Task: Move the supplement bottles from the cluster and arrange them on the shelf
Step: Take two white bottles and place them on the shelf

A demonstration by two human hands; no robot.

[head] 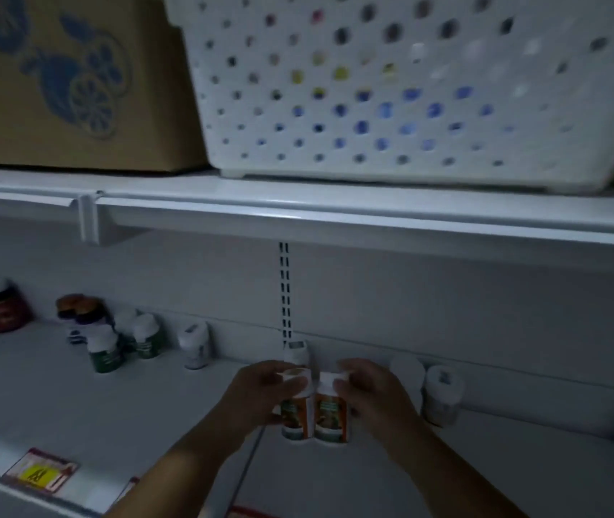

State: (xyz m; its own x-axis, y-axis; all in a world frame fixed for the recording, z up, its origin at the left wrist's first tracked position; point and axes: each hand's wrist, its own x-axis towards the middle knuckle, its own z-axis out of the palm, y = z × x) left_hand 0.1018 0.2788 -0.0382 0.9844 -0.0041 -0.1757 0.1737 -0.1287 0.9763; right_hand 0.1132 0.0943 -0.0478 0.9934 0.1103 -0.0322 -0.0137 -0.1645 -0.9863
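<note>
Right now my left hand [260, 390] grips one bottle [295, 413], my right hand [367, 390] its twin [331, 416], touching, upright mid-shelf [148, 405]. Probably light, stiff, slick plastic; best held round the body below the cap.

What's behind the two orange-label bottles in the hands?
Another white-capped bottle stands behind the left orange-label bottle, near the shelf's back wall. Its lower body is hidden by that bottle and the left hand.

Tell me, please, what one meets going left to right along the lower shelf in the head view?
Red jar → green-label bottles → white bottle → left hand → two orange-label bottles → right hand → white bottle at right.
</note>
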